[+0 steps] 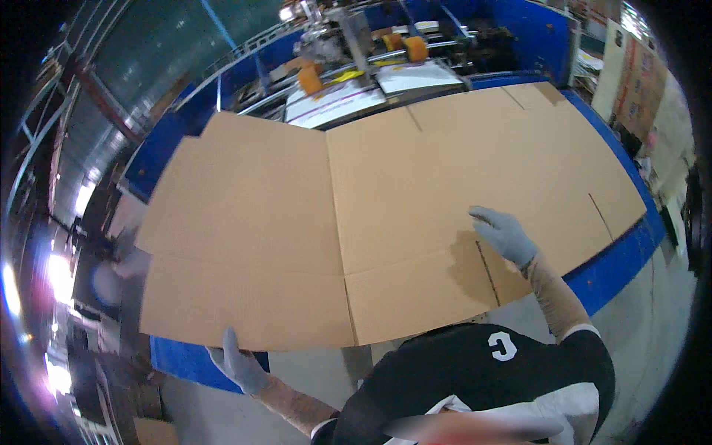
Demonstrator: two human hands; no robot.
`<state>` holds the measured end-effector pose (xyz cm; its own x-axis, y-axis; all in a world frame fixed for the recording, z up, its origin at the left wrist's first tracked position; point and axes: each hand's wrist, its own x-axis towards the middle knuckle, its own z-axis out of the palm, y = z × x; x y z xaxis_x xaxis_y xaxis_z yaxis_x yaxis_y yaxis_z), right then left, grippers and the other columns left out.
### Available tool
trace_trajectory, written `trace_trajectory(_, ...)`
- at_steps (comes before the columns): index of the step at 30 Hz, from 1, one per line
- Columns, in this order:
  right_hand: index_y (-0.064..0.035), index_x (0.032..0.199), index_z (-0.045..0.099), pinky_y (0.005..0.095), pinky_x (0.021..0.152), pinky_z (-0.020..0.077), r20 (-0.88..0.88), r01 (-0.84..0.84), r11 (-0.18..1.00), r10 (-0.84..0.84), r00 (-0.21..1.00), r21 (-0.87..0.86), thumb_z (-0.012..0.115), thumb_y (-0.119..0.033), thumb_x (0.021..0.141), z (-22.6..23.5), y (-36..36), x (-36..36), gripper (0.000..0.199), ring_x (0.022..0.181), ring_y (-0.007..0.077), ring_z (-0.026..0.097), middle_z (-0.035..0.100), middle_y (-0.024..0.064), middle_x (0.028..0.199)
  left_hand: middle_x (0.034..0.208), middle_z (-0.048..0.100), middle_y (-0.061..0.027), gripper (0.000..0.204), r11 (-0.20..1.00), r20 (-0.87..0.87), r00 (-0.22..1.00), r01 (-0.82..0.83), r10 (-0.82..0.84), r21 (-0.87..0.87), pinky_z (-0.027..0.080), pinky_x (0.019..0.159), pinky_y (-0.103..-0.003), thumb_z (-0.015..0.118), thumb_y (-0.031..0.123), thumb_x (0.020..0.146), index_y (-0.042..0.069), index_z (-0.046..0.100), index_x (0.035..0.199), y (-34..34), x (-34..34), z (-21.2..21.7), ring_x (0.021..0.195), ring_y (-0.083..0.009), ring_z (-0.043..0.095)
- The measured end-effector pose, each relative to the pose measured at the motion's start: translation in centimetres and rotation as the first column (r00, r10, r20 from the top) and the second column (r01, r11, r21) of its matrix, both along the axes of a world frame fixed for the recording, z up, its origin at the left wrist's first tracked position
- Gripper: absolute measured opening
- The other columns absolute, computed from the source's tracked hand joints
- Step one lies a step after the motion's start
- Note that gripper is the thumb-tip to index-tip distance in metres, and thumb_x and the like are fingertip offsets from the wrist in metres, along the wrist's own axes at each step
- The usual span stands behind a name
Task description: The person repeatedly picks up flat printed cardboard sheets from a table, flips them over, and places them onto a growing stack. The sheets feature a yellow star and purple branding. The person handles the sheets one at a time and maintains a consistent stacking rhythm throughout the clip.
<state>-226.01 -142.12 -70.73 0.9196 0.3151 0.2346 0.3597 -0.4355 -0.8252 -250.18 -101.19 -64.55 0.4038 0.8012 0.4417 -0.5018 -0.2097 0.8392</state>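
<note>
A large flat brown cardboard sheet (245,200) lies in front of me, with a vertical crease near its middle and several slots along its edges. My left hand (241,367), in a grey glove, grips its near edge at the left, one digit on top and the other fingers partly hidden. Over the right half, my right hand (506,236), also gloved in grey, is held with its fingers stretched out. A shadow falls on the sheet beside it, and nothing shows in its grasp.
The sheet rests on a blue machine table (619,267). Beyond it stand metal rods and orange rollers (416,49) above white printed sheets (334,104). Brown cardboard (639,89) stands upright at the far right. Metal framework (44,126) rises at the left.
</note>
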Motion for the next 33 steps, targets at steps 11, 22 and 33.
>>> trace_trajectory(11,0.0009,0.105,0.059,0.0269,0.058,0.0528,-0.246,-0.191,0.839,0.355,0.902,0.509,0.042,-0.067,0.086,15.1,-0.2,10.0,0.073,0.064,0.0149,0.063,0.065,0.0119,0.083,0.137,0.042,-0.0204,0.064,0.028,-0.572,0.784,0.595,-0.241,0.803,0.039,0.101,-0.047,0.074,0.014,0.068,0.01,0.049,0.127,-15.8,12.1,0.3,0.125,-0.039,0.044)
trace_trajectory(22,0.001,0.116,0.053,0.0377,0.074,0.0541,-0.146,-0.057,0.319,0.578,0.803,0.946,0.049,-0.035,0.095,6.0,0.7,11.4,0.042,0.086,0.0231,0.064,0.062,0.0159,0.104,0.132,0.048,-0.0206,0.062,0.226,-0.571,0.82,0.566,-0.05,0.793,0.037,0.103,-0.046,0.067,0.005,0.067,0.001,0.049,0.126,-16.0,10.7,-1.0,0.123,-0.0376,0.045)
trace_trajectory(33,0.0075,0.115,0.053,0.0375,0.094,0.0408,-0.176,0.967,-0.059,-0.984,-0.016,0.248,0.062,-0.039,0.081,-11.6,-32.7,-4.2,0.058,0.106,0.0322,0.057,0.061,0.0202,0.111,0.088,0.069,-0.0108,0.023,0.777,-0.318,0.871,-0.108,0.375,0.621,0.051,0.065,-0.03,0.064,0.014,0.087,-0.005,0.065,0.099,2.8,12.5,7.2,0.075,-0.0149,0.062)
